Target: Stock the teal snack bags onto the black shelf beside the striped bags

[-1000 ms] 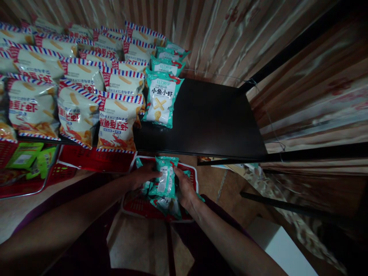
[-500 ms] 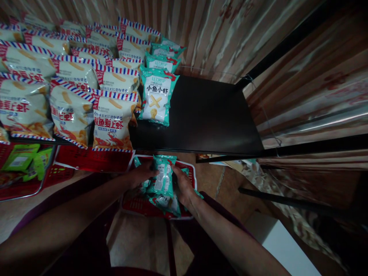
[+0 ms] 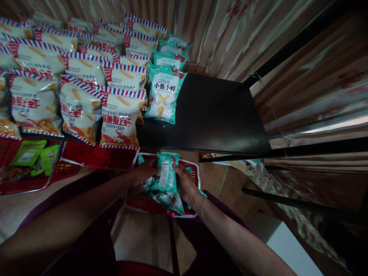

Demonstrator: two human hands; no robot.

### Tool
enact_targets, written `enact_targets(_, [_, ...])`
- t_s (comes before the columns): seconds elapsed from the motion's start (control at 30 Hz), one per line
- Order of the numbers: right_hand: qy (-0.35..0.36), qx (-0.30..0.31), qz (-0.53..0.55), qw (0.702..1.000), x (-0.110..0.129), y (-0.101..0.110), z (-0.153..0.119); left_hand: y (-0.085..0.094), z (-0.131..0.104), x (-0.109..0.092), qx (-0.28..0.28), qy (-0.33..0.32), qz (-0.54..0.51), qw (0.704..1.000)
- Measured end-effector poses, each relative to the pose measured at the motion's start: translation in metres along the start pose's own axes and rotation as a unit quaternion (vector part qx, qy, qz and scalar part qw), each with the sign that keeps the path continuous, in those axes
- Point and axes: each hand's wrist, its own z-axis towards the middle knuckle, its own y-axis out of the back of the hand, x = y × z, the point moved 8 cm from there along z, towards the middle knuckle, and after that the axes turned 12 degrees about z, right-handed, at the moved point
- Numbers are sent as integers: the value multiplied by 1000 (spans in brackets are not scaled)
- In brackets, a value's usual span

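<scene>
Between my two hands is a teal snack bag (image 3: 165, 174), its printed back facing up. My left hand (image 3: 145, 172) grips its left edge and my right hand (image 3: 184, 181) its right edge. Under it, more teal bags (image 3: 169, 200) lie in a red basket (image 3: 140, 203) with a white rim. On the black shelf (image 3: 215, 111) above, a teal bag (image 3: 163, 94) stands upright at the front of a row of similar bags. Left of that row stand several rows of cream bags (image 3: 120, 120) with red and blue striped edges.
Another red basket (image 3: 64, 168) at the left holds green packets (image 3: 28, 153). A white box (image 3: 287, 241) sits at the lower right. Black metal bars (image 3: 316, 147) and a patterned curtain (image 3: 218, 34) border the shelf.
The view has shifted slightly, so the shelf and bags appear further right. The held teal bag sits a little more upright, its printed back showing more clearly. Both hands keep their grip.
</scene>
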Motion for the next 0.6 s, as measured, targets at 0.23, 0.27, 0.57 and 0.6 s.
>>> enact_targets(0.23, [9, -22, 8, 1000, -2, 4, 4, -8, -6, 4, 73, -1, -31, 997])
enact_targets(0.27, [9, -20, 8, 1000, -2, 3, 4, -9, -6, 6, 73, 6, -29, 997])
enact_targets(0.57, [15, -19, 3, 1000, 4, -2, -3, -14, -8, -2, 89, 4, -45, 995])
enact_targets(0.6, [19, -18, -1, 1000, 5, -2, -4, -15, -8, -3, 89, 1, -46, 995])
